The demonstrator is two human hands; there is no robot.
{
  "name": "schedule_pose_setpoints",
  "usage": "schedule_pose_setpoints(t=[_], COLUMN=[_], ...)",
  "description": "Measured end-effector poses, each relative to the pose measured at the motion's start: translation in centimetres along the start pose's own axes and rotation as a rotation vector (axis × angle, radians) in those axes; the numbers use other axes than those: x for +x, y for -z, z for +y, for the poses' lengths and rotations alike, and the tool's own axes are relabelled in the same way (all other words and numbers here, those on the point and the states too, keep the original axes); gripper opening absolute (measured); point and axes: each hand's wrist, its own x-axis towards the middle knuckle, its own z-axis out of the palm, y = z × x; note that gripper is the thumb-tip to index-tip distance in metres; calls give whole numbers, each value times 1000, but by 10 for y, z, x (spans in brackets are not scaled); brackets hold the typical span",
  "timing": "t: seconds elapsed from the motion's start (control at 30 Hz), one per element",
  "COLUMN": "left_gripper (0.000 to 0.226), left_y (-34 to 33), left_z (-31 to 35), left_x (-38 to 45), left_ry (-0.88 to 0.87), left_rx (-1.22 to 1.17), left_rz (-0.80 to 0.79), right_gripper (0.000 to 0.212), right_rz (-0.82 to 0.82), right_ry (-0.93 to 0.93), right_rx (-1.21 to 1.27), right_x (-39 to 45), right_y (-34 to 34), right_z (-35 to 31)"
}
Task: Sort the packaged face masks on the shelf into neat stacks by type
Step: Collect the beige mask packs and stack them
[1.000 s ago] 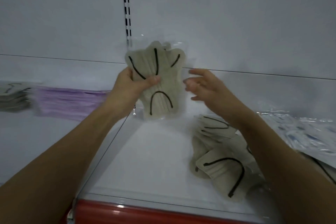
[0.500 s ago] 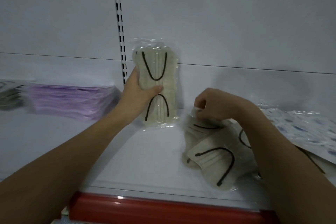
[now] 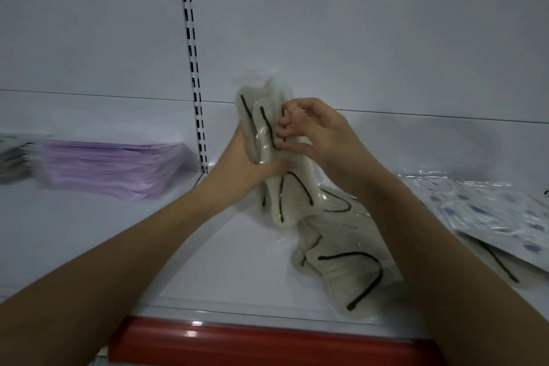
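Beige packaged masks (image 3: 269, 157) upright between both hands, a small bundle. Left hand (image 3: 243, 169) grips it from the left, thumb across the front; right hand (image 3: 315, 134) pinches a pack against it. Loose beige packs (image 3: 341, 270) under right forearm, unsorted. Blue-print packs (image 3: 487, 211) right of right arm, messy. Purple stack (image 3: 113, 166) left of left hand looks done. Judgement: roughly midway.

Both hands, left (image 3: 246, 163) and right (image 3: 315, 134), meet raised, fingers curled, gripping.
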Motion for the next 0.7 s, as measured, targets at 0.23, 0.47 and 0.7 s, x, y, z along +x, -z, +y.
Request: schedule_pose_setpoints(t=[0.23,0.47,0.7], left_gripper=[52,48,52], left_y=[28,30,33], left_z=[0,-4,-4], left_x=[8,8,7], left_ry=[64,62,19], left_rx=[-97,-90,-67], left_rz=[393,420,446], right_gripper=[40,46,45], right_rz=[-211,-506,-126], right_ry=[-276,-473,-6], right_rx=[-1033,-1369,-784], right_x=[10,10,12], right_y=[57,57,59], right_z=[12,27,20])
